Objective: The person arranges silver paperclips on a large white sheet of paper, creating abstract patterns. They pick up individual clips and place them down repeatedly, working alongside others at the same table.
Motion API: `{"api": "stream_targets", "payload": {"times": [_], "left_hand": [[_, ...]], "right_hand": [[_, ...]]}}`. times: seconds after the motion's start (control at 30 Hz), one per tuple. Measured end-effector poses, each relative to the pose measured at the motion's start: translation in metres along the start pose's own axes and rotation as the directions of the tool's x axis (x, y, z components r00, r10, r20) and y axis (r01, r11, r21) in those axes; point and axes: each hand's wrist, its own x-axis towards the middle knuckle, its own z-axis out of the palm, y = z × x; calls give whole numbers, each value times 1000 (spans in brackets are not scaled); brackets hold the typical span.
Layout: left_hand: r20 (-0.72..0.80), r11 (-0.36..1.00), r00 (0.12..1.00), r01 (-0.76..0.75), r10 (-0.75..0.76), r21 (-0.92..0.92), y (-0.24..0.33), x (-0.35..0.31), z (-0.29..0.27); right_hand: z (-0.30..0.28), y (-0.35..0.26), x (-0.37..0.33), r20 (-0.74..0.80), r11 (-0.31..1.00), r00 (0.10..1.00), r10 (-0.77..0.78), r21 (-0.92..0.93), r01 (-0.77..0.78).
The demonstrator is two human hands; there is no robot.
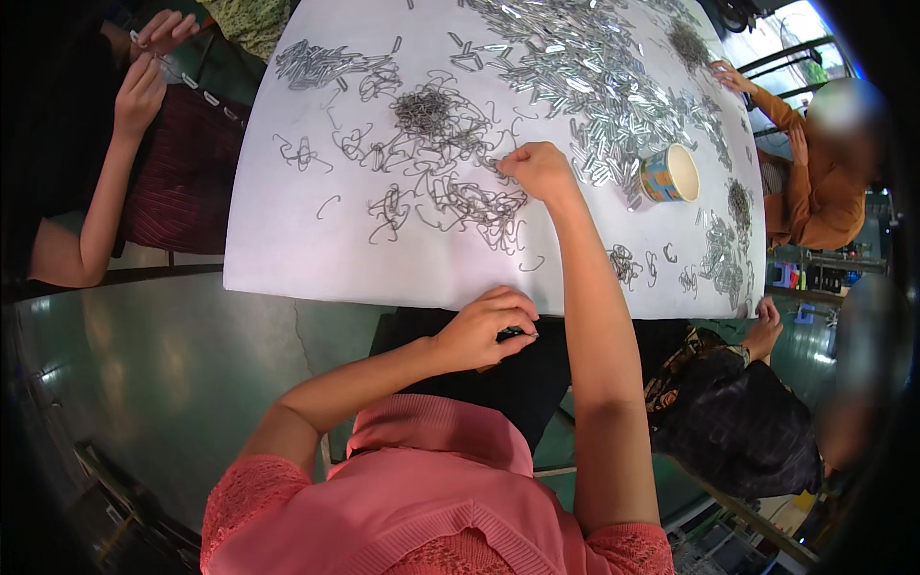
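Observation:
Bent wire hooks (470,203) lie loosely tangled on the white tabletop, around a denser dark clump of small wire pieces (422,111). My right hand (541,171) reaches over the table to the right edge of these hooks. Its thumb and fingers are pinched together on a wire hook, mostly covered by the fingertips. Lower down, my left hand (489,331) hovers over my lap, just in front of the table's near edge. The fingers there are curled in and the thumb meets them; whatever sits between them is too small to name.
Silvery metal clips (594,105) spread across the far and right side. A patterned paper cup (671,174) lies tilted among them. Small wire heaps (625,264) dot the near right. Co-workers sit left and right; the left one's hands (144,86) hold a string of clips.

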Motion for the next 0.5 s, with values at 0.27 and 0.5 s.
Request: {"api": "stream_targets", "payload": {"times": [0.27,0.5], "left_hand": [[4,1000,1000,-25,25,18,-4,-1,1],[-1,997,1000,-17,17,78,6,1,3]], "right_hand": [[3,-4,2,-10,998,1000,25,-59,-25],[-5,34,-35,-157,880,980,-120,440,178]]}}
